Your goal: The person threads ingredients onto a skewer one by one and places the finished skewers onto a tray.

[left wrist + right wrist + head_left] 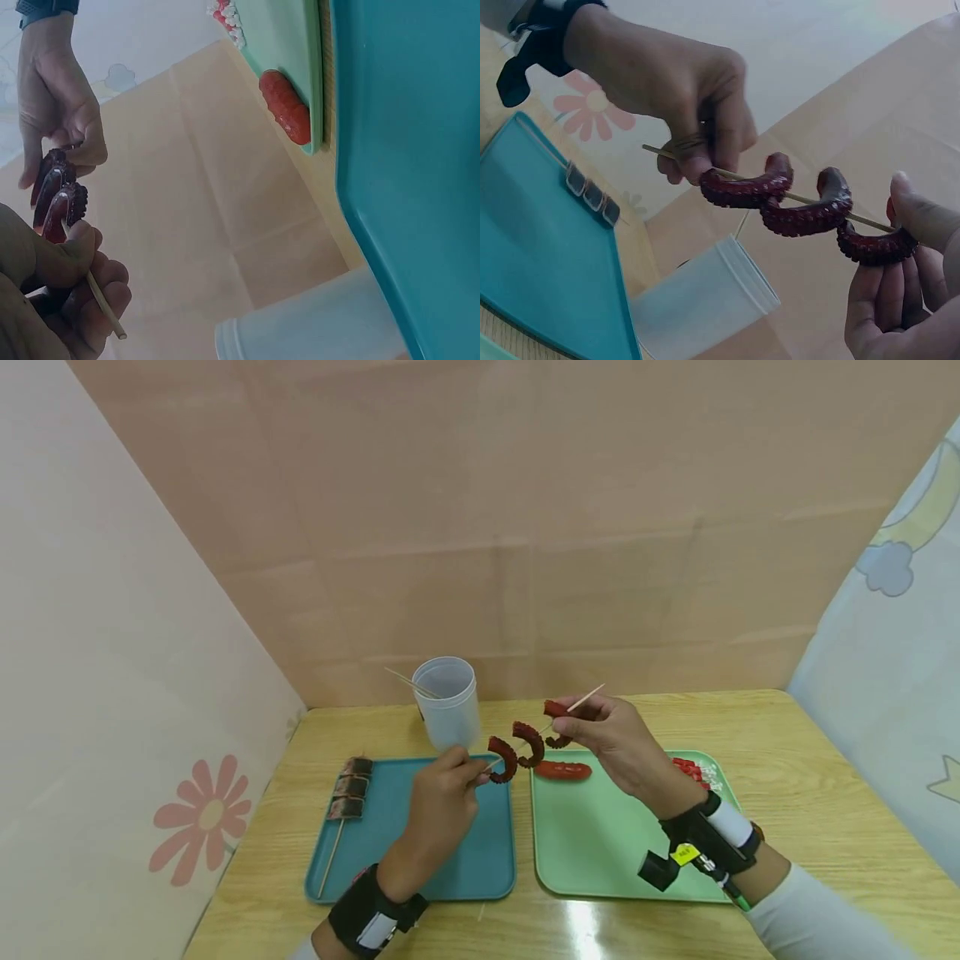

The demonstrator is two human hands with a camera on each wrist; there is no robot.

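Left grip (37,259) nearest; skewered pieces (808,218) curled, glossy, dark red, apparently sucker-edged.

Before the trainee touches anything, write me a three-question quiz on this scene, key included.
1. How many curled, dark-red tentacle-like pieces are on the thin, pale wooden skewer?
2. True or false: the bright-red sausage-shaped piece lies on the pale-green rectangular tray.
3. Which hand grips the skewer nearer its blunt end?

Key: 1. Three. 2. True. 3. The left hand.
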